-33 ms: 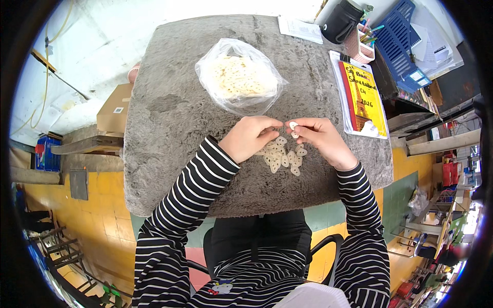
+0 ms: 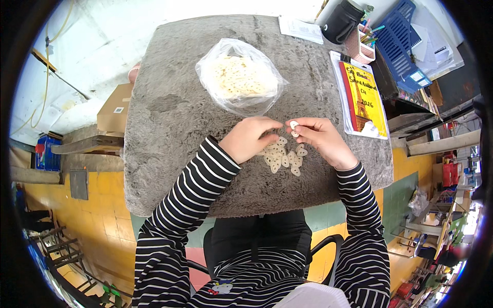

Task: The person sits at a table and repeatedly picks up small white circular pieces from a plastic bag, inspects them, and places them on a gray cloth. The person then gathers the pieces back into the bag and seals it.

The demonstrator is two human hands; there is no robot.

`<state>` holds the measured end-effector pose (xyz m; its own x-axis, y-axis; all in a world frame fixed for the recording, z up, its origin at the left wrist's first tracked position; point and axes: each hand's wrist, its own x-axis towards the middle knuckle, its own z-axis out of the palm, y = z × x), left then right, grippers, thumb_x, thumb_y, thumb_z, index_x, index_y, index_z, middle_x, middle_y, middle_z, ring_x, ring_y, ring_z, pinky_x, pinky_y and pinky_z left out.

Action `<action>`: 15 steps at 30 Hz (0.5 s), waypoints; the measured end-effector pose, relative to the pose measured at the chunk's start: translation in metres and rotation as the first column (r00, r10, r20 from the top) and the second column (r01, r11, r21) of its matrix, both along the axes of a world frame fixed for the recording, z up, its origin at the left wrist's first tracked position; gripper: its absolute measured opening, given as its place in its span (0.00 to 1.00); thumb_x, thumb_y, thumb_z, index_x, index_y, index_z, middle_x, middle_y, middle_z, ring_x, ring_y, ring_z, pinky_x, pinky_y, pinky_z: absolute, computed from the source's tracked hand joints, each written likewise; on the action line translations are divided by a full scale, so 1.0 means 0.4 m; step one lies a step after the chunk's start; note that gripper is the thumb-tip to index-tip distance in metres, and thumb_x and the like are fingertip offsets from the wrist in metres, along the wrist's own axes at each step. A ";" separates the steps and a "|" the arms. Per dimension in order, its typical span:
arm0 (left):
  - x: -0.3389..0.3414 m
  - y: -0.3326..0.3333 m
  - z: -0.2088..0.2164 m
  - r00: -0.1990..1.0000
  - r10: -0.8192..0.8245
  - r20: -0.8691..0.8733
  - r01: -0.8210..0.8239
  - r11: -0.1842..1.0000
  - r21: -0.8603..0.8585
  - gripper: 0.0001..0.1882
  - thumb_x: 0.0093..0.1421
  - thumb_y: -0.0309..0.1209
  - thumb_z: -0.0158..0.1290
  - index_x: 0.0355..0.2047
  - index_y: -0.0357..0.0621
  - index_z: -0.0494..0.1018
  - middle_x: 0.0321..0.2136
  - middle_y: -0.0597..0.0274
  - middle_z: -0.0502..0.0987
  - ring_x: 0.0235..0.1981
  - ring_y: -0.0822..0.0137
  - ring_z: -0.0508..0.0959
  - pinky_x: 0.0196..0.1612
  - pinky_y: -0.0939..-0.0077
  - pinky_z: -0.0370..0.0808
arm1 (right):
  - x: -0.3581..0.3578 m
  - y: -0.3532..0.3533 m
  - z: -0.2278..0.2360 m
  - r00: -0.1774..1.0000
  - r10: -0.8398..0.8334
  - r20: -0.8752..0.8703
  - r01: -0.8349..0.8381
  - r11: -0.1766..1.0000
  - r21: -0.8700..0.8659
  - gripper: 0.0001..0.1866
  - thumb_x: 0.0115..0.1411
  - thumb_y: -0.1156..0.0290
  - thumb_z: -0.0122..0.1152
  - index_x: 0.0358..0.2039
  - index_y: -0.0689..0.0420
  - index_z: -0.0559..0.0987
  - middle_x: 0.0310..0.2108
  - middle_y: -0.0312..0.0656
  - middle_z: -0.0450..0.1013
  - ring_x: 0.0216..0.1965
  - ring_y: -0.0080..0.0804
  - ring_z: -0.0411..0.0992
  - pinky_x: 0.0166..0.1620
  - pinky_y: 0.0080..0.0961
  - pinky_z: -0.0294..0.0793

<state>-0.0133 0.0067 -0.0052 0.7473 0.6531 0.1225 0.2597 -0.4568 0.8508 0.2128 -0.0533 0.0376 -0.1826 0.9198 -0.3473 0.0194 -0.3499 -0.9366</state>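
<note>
In the head view, both forearms in black and white striped sleeves come up from the lower edge and bend inward, so the two hands meet a little above the middle of the frame. The left hand [image 2: 250, 137] lies palm down, with its knuckles toward the camera. Its fingers are curled together, and their tips reach to the right, toward the other hand; I cannot tell if they pinch something. The right hand [image 2: 321, 136] is turned with the thumb side up. Its thumb and forefinger are clamped on one small cream piece [image 2: 294, 124], held just above the worktop [image 2: 169, 128], which is covered with grey fuzzy cloth.

Directly under the hands, in the middle of the frame, lies a small pile of cream pieces [image 2: 283, 156], flat and rounded. The left hand partly covers its left part.

Above the hands, in the upper middle, stands an open clear plastic bag [image 2: 241, 77] filled with more such pieces. At the right side of the worktop lies a red and yellow booklet in a clear sleeve [image 2: 364, 97]. In the upper right are a black pouch [image 2: 341, 21] and a blue plastic crate [image 2: 398, 36].
</note>
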 end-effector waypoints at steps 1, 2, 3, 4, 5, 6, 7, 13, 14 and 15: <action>0.003 0.008 -0.005 0.999 -0.041 0.019 0.037 0.987 0.154 0.18 0.58 0.27 0.59 0.50 0.40 0.77 0.39 0.54 0.80 0.39 0.59 0.79 0.46 0.68 0.75 | -0.002 0.011 0.005 0.997 -0.024 -0.068 0.023 1.000 -0.018 0.17 0.67 0.72 0.58 0.52 0.69 0.76 0.44 0.43 0.78 0.44 0.23 0.76 0.47 0.17 0.76; 0.004 0.007 -0.010 0.997 -0.074 0.000 0.071 0.959 0.273 0.19 0.56 0.26 0.59 0.50 0.41 0.77 0.40 0.54 0.80 0.40 0.57 0.78 0.47 0.67 0.74 | -0.004 0.017 0.013 0.990 -0.045 -0.137 0.037 0.997 -0.061 0.18 0.67 0.72 0.57 0.53 0.70 0.75 0.46 0.45 0.77 0.47 0.24 0.75 0.49 0.17 0.76; 0.007 0.001 -0.016 0.996 -0.065 -0.055 0.078 0.957 0.278 0.21 0.54 0.26 0.60 0.50 0.44 0.77 0.42 0.56 0.78 0.43 0.55 0.75 0.50 0.64 0.72 | -0.008 0.026 0.023 0.980 -0.097 -0.174 0.075 0.989 -0.131 0.19 0.67 0.72 0.56 0.54 0.71 0.73 0.48 0.47 0.76 0.49 0.26 0.75 0.52 0.18 0.76; 0.011 -0.003 -0.021 0.998 -0.057 -0.017 0.059 0.943 0.326 0.19 0.54 0.27 0.60 0.48 0.44 0.77 0.40 0.57 0.78 0.42 0.55 0.76 0.49 0.64 0.73 | -0.013 0.037 0.036 0.971 -0.077 -0.228 0.058 0.995 -0.085 0.19 0.67 0.73 0.56 0.55 0.72 0.73 0.50 0.48 0.76 0.50 0.27 0.75 0.54 0.19 0.76; 0.015 -0.006 -0.025 0.999 -0.052 -0.010 0.053 0.934 0.353 0.17 0.54 0.27 0.60 0.45 0.44 0.78 0.39 0.59 0.77 0.41 0.56 0.76 0.48 0.64 0.73 | -0.019 0.052 0.050 0.964 -0.084 -0.251 0.070 0.995 -0.065 0.20 0.68 0.73 0.55 0.55 0.72 0.72 0.51 0.49 0.75 0.51 0.29 0.74 0.55 0.20 0.75; 0.018 -0.007 -0.028 0.998 -0.058 -0.003 0.055 0.924 0.379 0.15 0.53 0.28 0.61 0.43 0.44 0.79 0.37 0.60 0.77 0.40 0.56 0.76 0.47 0.64 0.74 | -0.026 0.070 0.067 0.957 -0.093 -0.275 0.084 0.995 -0.044 0.20 0.68 0.73 0.54 0.56 0.73 0.71 0.52 0.50 0.74 0.53 0.30 0.74 0.57 0.21 0.75; 0.018 -0.007 -0.030 0.995 -0.091 -0.027 0.095 0.929 0.359 0.15 0.55 0.26 0.59 0.45 0.43 0.78 0.36 0.58 0.76 0.41 0.56 0.76 0.48 0.63 0.73 | -0.037 0.092 0.082 0.951 -0.092 -0.295 0.089 0.996 -0.023 0.19 0.68 0.75 0.52 0.57 0.72 0.70 0.56 0.54 0.71 0.57 0.36 0.72 0.58 0.23 0.75; 0.021 -0.002 -0.028 0.991 -0.133 0.017 0.124 0.960 0.251 0.10 0.56 0.25 0.59 0.39 0.40 0.79 0.33 0.56 0.76 0.37 0.56 0.78 0.42 0.66 0.76 | -0.107 0.199 0.137 0.946 -0.048 -0.321 0.094 0.987 0.128 0.22 0.69 0.71 0.52 0.58 0.71 0.69 0.56 0.54 0.70 0.60 0.37 0.69 0.64 0.30 0.69; 0.017 0.001 -0.025 0.991 -0.130 0.031 0.120 0.969 0.218 0.10 0.55 0.25 0.59 0.39 0.40 0.78 0.33 0.56 0.76 0.36 0.56 0.78 0.41 0.66 0.76 | -0.106 0.200 0.140 0.947 -0.049 -0.317 0.099 0.985 0.142 0.22 0.69 0.70 0.52 0.59 0.70 0.69 0.57 0.53 0.70 0.60 0.36 0.69 0.64 0.31 0.69; 0.012 0.004 -0.023 0.991 -0.128 0.024 0.122 0.978 0.171 0.10 0.55 0.25 0.59 0.39 0.40 0.78 0.33 0.56 0.76 0.35 0.56 0.79 0.40 0.66 0.76 | -0.100 0.195 0.140 0.960 -0.034 -0.277 0.080 0.984 0.156 0.21 0.68 0.69 0.53 0.58 0.68 0.71 0.56 0.51 0.72 0.58 0.34 0.70 0.62 0.30 0.70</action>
